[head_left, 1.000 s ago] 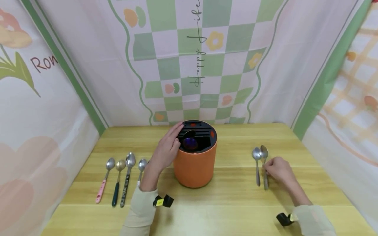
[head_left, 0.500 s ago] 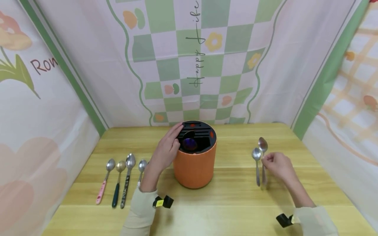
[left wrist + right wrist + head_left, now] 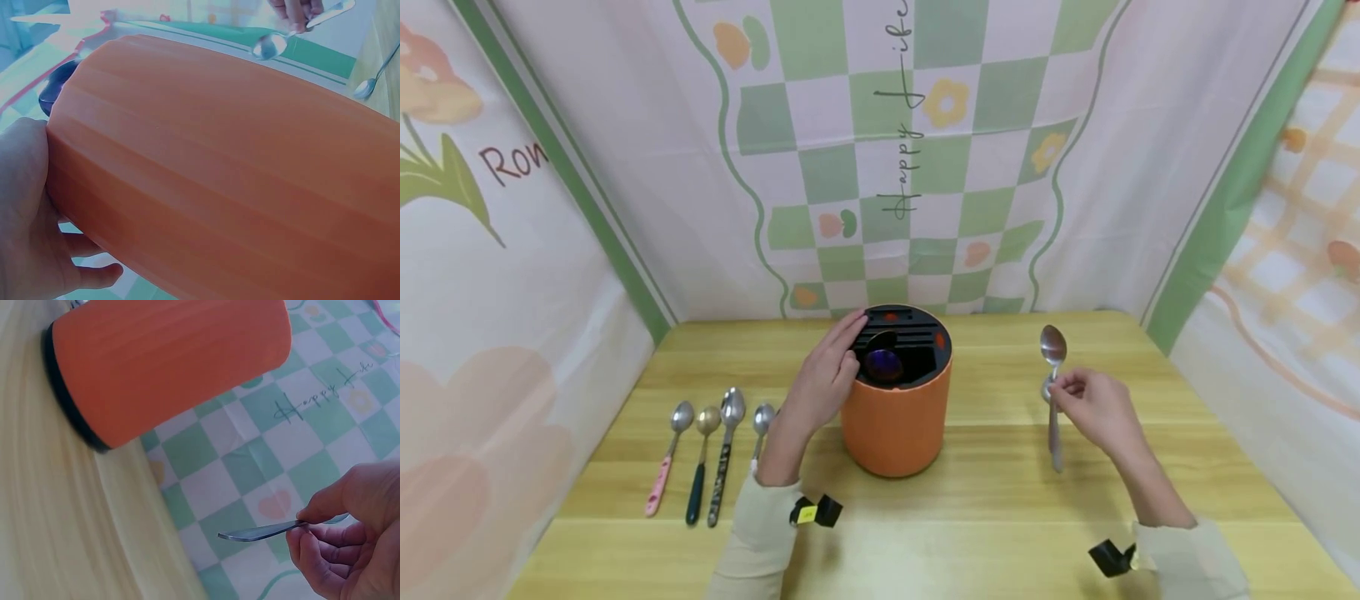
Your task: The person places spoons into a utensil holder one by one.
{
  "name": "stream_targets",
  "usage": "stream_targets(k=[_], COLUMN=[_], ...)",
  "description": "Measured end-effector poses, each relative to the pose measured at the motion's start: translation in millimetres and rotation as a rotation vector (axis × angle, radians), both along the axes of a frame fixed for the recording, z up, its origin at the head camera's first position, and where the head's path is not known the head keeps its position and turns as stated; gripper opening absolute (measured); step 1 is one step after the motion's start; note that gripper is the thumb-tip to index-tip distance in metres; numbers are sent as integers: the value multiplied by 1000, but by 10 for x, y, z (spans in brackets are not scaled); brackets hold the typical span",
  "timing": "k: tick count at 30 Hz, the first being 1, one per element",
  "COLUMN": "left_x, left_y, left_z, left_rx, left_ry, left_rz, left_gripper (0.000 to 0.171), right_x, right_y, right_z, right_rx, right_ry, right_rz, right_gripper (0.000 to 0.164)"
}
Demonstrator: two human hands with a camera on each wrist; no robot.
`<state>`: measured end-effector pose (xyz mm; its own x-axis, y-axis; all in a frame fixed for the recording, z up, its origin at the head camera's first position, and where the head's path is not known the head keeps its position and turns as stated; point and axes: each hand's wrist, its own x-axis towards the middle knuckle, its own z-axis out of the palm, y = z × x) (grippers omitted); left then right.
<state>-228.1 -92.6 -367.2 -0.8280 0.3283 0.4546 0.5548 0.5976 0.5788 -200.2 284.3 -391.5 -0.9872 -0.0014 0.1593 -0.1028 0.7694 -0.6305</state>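
An orange cylindrical utensil holder (image 3: 895,429) with a black slotted top stands mid-table. Dark, shiny spoon bowls (image 3: 883,365) show in its opening. My left hand (image 3: 820,379) rests against the holder's left rim, its fingers fairly straight; the left wrist view shows the thumb side touching the orange wall (image 3: 206,150). Off to the right, my right hand (image 3: 1097,408) pinches a metal spoon (image 3: 1053,343) by its handle, bowl pointing away, raised above the table. Beneath it lies a smaller metal spoon (image 3: 364,89), mostly covered in the head view.
Left of the holder lie several spoons: one pink-handled (image 3: 658,483), one dark green-handled (image 3: 696,496), one with a patterned handle (image 3: 720,479), and one (image 3: 763,419) partly behind my left arm. Printed cloth (image 3: 887,167) stands behind the wooden table (image 3: 992,517).
My right hand has lifted the spoon off the table and carried it slightly left and away, above the smaller spoon. My left hand and the holder have stayed in place.
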Motion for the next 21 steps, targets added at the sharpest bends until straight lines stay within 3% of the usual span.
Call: stream_targets(k=[21], left_x=[-35], left_y=[-5], left_z=[-25], left_rx=[0], left_ry=[-2], left_rz=[-10], left_gripper=[56], right_x=[11], right_y=[-491], right_z=[374], right_rx=[-40], right_ry=[201], right_rz=[19], right_gripper=[16])
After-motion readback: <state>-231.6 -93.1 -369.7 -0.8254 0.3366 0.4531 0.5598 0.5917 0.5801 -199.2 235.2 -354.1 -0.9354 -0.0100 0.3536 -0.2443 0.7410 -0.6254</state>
